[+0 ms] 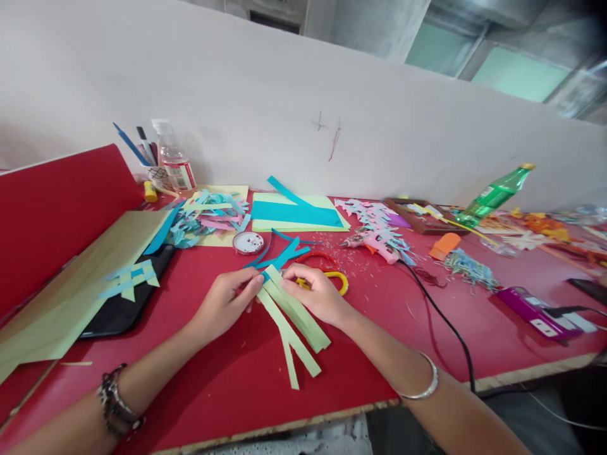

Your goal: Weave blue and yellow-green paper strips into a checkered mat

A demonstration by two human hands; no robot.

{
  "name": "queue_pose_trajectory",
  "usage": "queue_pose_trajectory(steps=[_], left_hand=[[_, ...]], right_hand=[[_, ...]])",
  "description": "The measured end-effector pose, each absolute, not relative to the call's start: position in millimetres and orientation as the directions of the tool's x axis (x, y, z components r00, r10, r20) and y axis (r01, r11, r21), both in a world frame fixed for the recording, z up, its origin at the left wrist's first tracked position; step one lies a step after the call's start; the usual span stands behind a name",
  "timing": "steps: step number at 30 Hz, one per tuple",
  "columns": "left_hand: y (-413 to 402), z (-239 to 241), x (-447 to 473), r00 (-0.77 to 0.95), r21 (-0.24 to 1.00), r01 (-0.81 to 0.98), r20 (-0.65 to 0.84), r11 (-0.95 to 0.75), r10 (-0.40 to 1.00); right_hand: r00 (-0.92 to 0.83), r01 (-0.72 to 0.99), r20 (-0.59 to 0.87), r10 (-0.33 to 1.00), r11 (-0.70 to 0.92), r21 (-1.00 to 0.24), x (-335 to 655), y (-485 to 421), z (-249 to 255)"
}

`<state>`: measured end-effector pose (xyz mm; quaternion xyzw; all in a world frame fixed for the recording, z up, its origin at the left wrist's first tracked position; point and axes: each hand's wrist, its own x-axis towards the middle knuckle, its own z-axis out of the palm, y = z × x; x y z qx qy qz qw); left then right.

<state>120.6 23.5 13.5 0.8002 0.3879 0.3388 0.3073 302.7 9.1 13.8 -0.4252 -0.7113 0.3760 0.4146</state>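
Paper strips: the pale green strips (300, 309) and the blue strips (282, 256) meet at a crossing, which is between the two hands and above the middle of the worktop (213, 392); green ends point to the person, blue ends point away.
Left grip: the left hand (225, 306) pinches the blue strips at the crossing, between thumb and forefinger.
Right grip: the right hand (320, 294) has its fingertips at the edge of the green strips; whether they squeeze or only touch, I cannot tell.
Done part: the two colours are joined or laid over each other at the crossing; fingers cover part of it, so I cannot say if glue is there.
Left part: all long ends are loose and spread, so in my judgement the interlacing is at an early stage.
Woven sample: a small blue and green woven piece (135, 278) lies at the left on a large pale sheet (61, 303); it looks further advanced than the piece in hand.
Near tools: yellow-handled scissors (337, 274) lie just beyond the right hand; a small round dish (248, 242) stands beyond the left one, and a pink glue gun (379, 245) lies farther right.
Far edge: a pile of paper scraps (208, 215), stacked sheets (296, 212) and a green bottle (496, 193) are near the wall.
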Motion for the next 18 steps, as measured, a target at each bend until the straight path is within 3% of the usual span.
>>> queue_pose_trajectory(steps=[13, 18], left_hand=[[23.7, 11.0, 121.0, 0.482, 0.741, 0.416, 0.311, -0.527, 0.819], [24.0, 12.3, 121.7, 0.486, 0.735, 0.423, 0.310, -0.530, 0.817]], right_hand=[[-0.355, 0.356, 0.298, 0.886, 0.423, -0.833, 308.5, 13.6, 9.8], [-0.329, 0.272, 0.134, 0.935, 0.230, -0.935, 306.6, 13.0, 7.5]])
